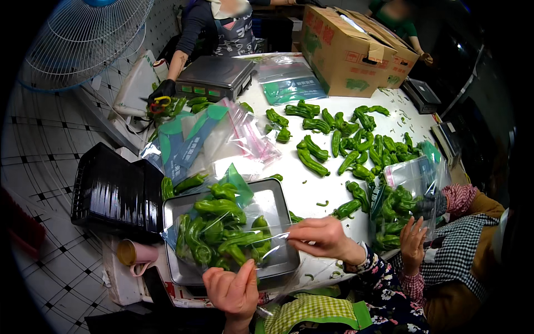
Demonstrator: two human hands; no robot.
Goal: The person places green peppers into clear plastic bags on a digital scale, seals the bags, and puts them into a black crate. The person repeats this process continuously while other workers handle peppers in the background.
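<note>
A clear plastic bag holding green peppers [208, 225] lies on a metal tray [283, 204] in front of me. My left hand [233, 288] pinches the near edge of the bag's film between thumb and fingers. At the bag's right side, my right hand [323, 238] grips the film, which is stretched between both hands. The tray stands on a digital scale or the table edge; which one I cannot tell. Loose green peppers [313, 158] are spread over the white table beyond the tray.
Flat plastic bags [200, 137] lie behind the tray. Black plastic crates [117, 192] and a pink mug [139, 254] are at left. A scale [215, 75] and cardboard boxes [342, 54] stand farther back. One co-worker's hands hold a pepper-filled bag [392, 221] at right; another's gloved hand holds scissors [160, 104].
</note>
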